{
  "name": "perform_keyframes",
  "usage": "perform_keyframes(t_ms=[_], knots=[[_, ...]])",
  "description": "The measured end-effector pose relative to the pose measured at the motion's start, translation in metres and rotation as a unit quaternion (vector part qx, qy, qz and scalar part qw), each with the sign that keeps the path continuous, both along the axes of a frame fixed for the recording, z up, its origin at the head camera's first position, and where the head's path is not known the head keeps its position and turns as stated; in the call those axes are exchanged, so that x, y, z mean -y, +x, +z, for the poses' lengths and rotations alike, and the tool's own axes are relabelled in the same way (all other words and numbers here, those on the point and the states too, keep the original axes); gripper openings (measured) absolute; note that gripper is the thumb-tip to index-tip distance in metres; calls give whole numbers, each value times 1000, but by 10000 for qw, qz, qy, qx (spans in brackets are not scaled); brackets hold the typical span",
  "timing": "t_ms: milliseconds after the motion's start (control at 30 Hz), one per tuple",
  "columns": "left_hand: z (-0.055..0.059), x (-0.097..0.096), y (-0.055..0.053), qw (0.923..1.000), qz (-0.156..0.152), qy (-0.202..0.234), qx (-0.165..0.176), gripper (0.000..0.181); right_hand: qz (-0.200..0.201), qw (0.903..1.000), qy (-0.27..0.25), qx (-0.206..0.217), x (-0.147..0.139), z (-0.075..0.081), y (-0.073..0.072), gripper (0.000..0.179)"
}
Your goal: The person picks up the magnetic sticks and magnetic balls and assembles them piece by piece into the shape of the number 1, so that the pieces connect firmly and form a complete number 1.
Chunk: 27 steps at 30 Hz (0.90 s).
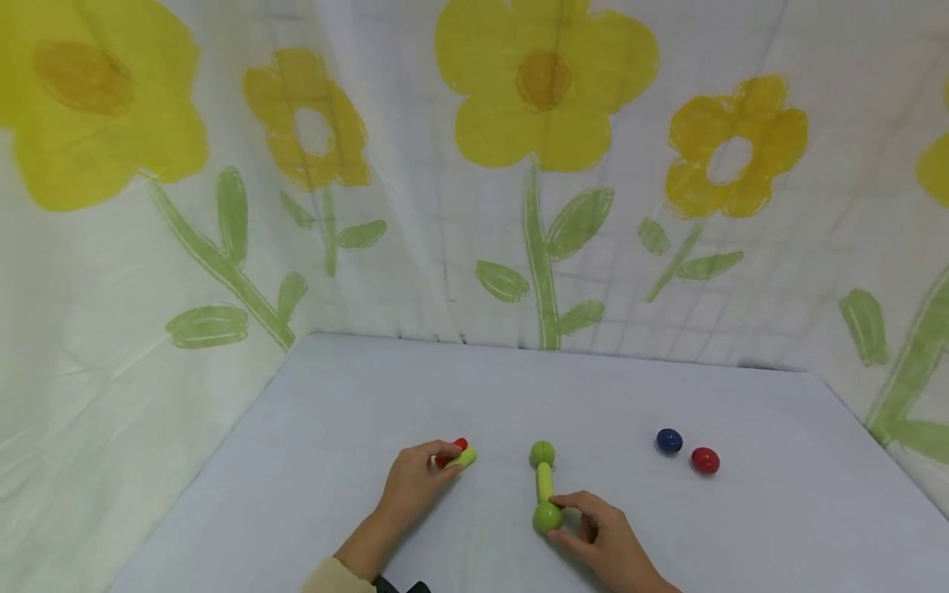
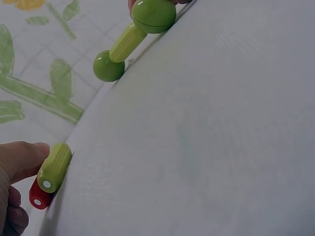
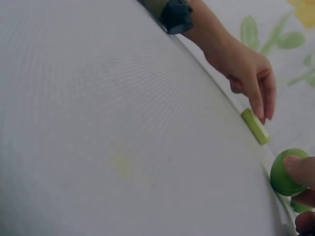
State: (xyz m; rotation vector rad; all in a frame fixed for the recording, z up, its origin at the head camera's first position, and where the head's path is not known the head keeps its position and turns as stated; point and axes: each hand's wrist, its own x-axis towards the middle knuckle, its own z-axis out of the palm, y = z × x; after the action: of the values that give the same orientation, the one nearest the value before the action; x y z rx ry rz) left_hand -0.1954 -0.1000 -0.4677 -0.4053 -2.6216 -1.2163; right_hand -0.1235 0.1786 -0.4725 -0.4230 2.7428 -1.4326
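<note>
My left hand (image 1: 417,487) pinches a pair of short ribbed rods low on the white table. One rod is yellow-green (image 1: 464,458) and the other is a red rod (image 1: 461,444); in the left wrist view they lie side by side, white dots on their ends. To the right, a dumbbell-like piece lies on the table: a yellow-green rod (image 1: 544,480) between a far green ball (image 1: 542,453) and a near green ball (image 1: 548,517). Thumb and fingers of my right hand (image 1: 604,539) grip the near ball, also seen in the right wrist view as a green ball (image 3: 281,178).
A dark blue ball (image 1: 670,441) and a red ball (image 1: 705,461) lie on the right side of the white table (image 1: 356,395). Behind it hangs a white curtain (image 1: 415,198) painted with yellow flowers.
</note>
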Motion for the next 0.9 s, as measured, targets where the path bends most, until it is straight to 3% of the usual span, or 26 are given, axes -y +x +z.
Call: perform_keyframes(t_ms=[333, 900], knots=[[-2, -2, 1, 9998, -197, -65, -27, 16, 93, 9997, -108, -179, -1, -2, 1, 37], [1, -3, 4, 9975, -592, -377, 71, 25, 50, 9999, -123, -29, -1, -3, 0, 37]])
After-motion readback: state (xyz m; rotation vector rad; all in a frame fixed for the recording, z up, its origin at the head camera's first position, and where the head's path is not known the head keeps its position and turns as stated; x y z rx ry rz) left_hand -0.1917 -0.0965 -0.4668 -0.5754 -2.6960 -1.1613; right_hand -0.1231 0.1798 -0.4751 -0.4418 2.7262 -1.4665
